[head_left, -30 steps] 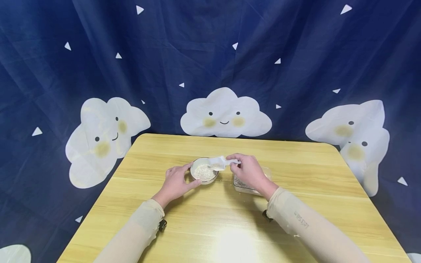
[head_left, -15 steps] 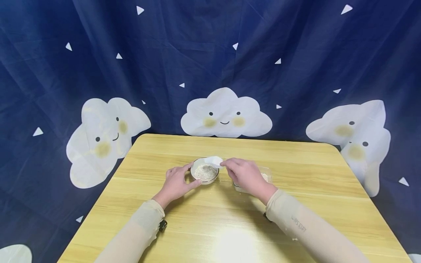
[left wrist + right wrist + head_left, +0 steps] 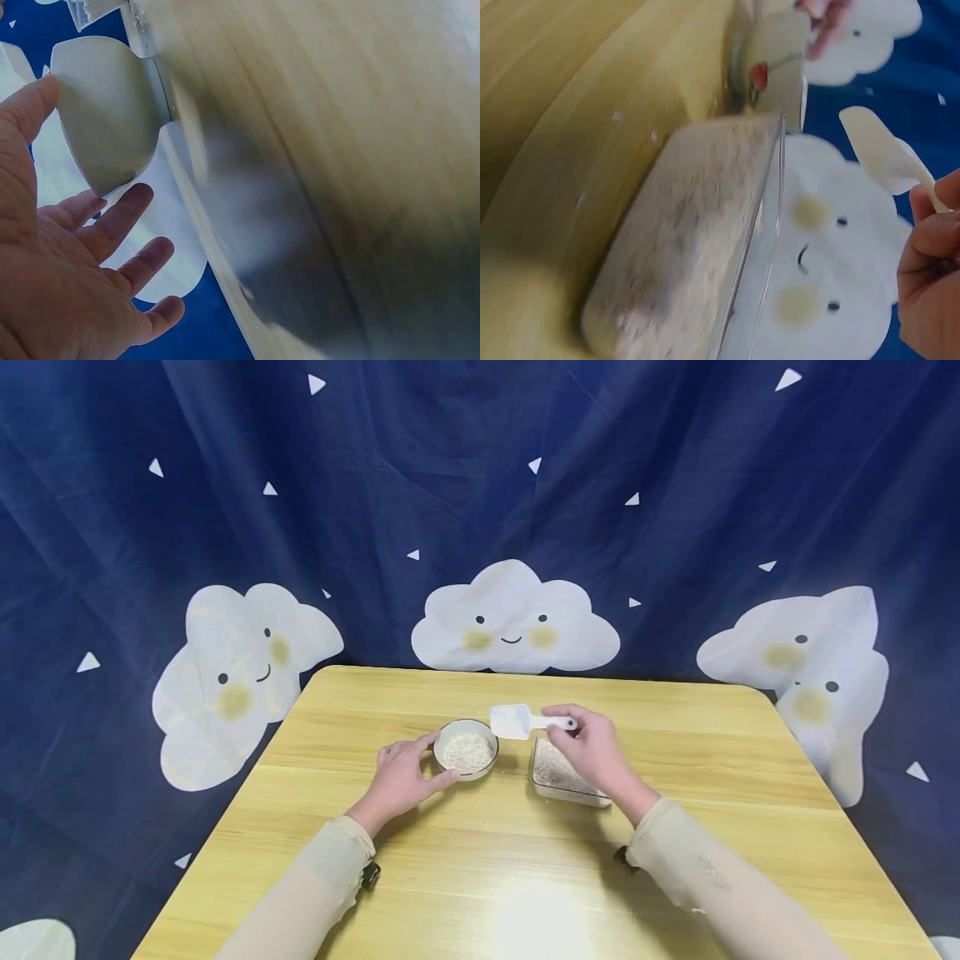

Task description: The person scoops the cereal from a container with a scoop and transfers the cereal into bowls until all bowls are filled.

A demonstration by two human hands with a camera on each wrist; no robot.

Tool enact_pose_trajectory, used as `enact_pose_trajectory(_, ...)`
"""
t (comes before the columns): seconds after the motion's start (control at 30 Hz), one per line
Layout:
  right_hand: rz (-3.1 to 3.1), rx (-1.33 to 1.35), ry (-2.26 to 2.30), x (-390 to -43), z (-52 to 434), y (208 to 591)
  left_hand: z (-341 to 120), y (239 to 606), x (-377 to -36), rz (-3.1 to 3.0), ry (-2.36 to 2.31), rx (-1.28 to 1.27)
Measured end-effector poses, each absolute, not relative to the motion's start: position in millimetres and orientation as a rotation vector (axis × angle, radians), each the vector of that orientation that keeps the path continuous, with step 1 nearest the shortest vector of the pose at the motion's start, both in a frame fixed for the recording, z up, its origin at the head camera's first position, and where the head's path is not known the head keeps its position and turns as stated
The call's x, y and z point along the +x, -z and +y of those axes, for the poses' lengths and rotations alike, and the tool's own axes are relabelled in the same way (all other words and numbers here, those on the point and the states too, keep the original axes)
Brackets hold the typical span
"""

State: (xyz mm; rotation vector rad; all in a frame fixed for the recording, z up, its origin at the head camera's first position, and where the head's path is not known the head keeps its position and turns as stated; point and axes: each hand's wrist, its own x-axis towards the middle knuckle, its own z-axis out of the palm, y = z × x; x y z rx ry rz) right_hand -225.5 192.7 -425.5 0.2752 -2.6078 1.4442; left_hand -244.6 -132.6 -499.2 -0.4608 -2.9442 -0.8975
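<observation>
Scoop (image 3: 516, 722) in right hand (image 3: 592, 752) (aloft)

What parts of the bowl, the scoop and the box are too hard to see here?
- Whether the white scoop carries any grains: too small in the head view, and the right wrist view shows only its pale blade.
- What the grains in the bowl are: too small in the head view; the left wrist view shows only its outside.
- The near end of the clear box: hidden behind the right hand in the head view, blurred in the right wrist view.
</observation>
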Motion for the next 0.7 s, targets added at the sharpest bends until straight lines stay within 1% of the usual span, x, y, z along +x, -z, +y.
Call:
enact_pose_trajectory(0.27, -2.607, -0.047, -1.76, -215, 254, 429, -129, 499, -245, -2.946, 0.905, -0.46)
enact_pose_trajectory(0.47, -2.614, -0.087, -1.826, -200, 286, 433, -129, 499, -244, -2.936, 0.906, -0.475)
enact_pose_trajectory(0.7, -2.687, -0.081, -1.719, -191, 308, 434, -121, 491, -243, -2.877, 0.855, -0.549)
